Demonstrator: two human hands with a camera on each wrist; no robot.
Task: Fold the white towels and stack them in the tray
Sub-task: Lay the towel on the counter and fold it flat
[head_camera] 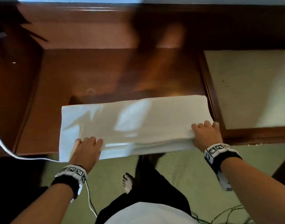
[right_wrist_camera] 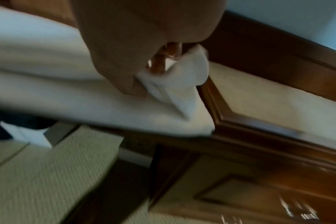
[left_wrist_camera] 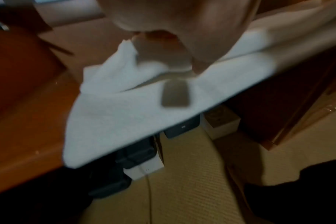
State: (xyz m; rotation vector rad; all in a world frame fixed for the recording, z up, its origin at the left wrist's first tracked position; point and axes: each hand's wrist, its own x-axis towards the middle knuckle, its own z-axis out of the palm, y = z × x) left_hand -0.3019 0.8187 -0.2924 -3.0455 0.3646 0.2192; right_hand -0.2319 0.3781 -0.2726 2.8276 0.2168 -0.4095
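A white towel (head_camera: 132,122) lies folded in a long band across the near edge of the wooden desk (head_camera: 93,73), its front hem hanging a little over the edge. My left hand (head_camera: 86,148) pinches the upper layer at the towel's near left part; the left wrist view shows its thumb and fingers bunching the white towel (left_wrist_camera: 113,106). My right hand (head_camera: 206,135) grips the near right corner, with the cloth of the towel (right_wrist_camera: 48,94) folded between thumb and fingers. The wooden tray (head_camera: 210,92) with a pale lining sits just right of the towel; nothing shows inside it.
A white cable (head_camera: 5,147) trails over the desk's left front edge down to the floor. Green carpet (head_camera: 183,175) and my bare foot (head_camera: 128,183) lie below the desk edge. Dark boxes and a white box (left_wrist_camera: 144,168) stand under the desk. The head view is motion-blurred.
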